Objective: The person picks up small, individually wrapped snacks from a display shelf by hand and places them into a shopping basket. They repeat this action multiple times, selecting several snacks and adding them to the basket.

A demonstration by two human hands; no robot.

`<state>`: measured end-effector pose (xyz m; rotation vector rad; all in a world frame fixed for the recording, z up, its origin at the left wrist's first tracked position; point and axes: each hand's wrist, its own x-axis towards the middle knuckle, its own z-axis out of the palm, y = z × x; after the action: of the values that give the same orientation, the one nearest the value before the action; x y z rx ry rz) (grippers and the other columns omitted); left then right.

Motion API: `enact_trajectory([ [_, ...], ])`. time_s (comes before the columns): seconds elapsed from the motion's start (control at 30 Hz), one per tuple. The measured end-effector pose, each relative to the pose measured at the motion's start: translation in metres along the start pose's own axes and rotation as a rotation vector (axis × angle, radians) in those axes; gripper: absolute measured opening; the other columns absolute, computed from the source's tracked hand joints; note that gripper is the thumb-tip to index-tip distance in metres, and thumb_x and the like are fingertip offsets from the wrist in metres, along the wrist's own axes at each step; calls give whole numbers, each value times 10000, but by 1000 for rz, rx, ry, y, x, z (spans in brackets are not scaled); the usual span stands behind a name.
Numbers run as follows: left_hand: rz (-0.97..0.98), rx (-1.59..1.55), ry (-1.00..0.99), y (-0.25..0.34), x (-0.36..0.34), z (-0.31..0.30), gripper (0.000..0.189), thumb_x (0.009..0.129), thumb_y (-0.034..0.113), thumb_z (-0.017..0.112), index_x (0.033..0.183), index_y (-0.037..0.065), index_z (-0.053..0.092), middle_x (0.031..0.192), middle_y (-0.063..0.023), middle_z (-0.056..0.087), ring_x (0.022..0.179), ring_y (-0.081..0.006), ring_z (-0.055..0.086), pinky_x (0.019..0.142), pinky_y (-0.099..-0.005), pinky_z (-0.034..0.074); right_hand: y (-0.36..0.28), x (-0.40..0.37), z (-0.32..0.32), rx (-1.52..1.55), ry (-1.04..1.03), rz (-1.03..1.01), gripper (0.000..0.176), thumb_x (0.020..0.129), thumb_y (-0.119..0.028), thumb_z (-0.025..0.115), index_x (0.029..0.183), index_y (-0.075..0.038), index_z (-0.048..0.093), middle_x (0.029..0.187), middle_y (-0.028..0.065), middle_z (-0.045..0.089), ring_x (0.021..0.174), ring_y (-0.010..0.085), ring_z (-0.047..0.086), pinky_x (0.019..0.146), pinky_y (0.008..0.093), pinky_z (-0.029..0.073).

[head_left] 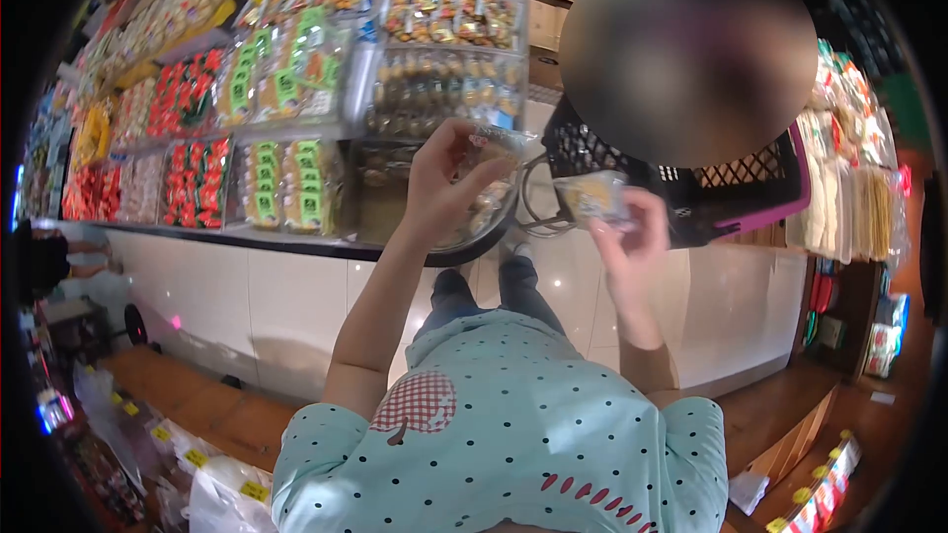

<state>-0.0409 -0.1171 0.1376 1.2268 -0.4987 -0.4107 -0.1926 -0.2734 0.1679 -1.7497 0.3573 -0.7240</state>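
Observation:
My left hand (449,176) is raised over the corner of the display counter, its fingers closed on a clear plastic packet (506,141). What that packet holds is hard to make out. My right hand (632,237) pinches a small clear-wrapped snack packet (591,197) with yellowish contents, in front of a black basket (681,202). Some motion blur softens the right hand. Below my left hand, more wrapped packets (484,207) lie in a tray at the counter's rounded end, partly covered by the hand.
Bagged snacks with green labels (286,74) and red packets (197,178) fill the counter (326,245) at left. A purple handle (760,220) edges the basket. A round blur covers the area behind it. Bagged goods (834,178) stand at right; a person's legs (89,257) show far left.

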Motion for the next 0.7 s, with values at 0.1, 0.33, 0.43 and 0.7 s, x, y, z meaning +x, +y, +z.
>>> enact_trajectory([
  [0.1,30,25,-91,-2,17,46,270,780,79,701,985,22,535,896,-26,597,818,-59,563,703,-210,449,-11,14,-74,-104,50,-163,409,729,-20,716,1058,-21,474,1056,100,511,920,157,505,835,280,416],
  [0.33,143,257,-219,-7,70,141,269,774,74,707,983,13,549,873,-25,613,798,-76,577,703,-232,462,-6,100,-211,-315,114,-99,311,756,-41,710,1008,-2,532,933,59,572,814,119,548,718,249,452],
  [0.43,173,395,-250,-1,100,181,281,765,80,716,986,7,558,832,-51,621,772,-104,589,682,-251,467,7,154,-244,-632,-149,-185,270,757,-107,710,958,-21,551,834,71,589,758,144,577,691,269,459],
  [0.7,305,930,-448,-34,206,257,249,766,113,693,959,27,560,845,-95,633,795,-204,630,679,-302,473,128,289,-229,-1126,-917,-258,241,786,-145,615,967,-19,520,829,138,633,789,310,636,660,389,504],
])
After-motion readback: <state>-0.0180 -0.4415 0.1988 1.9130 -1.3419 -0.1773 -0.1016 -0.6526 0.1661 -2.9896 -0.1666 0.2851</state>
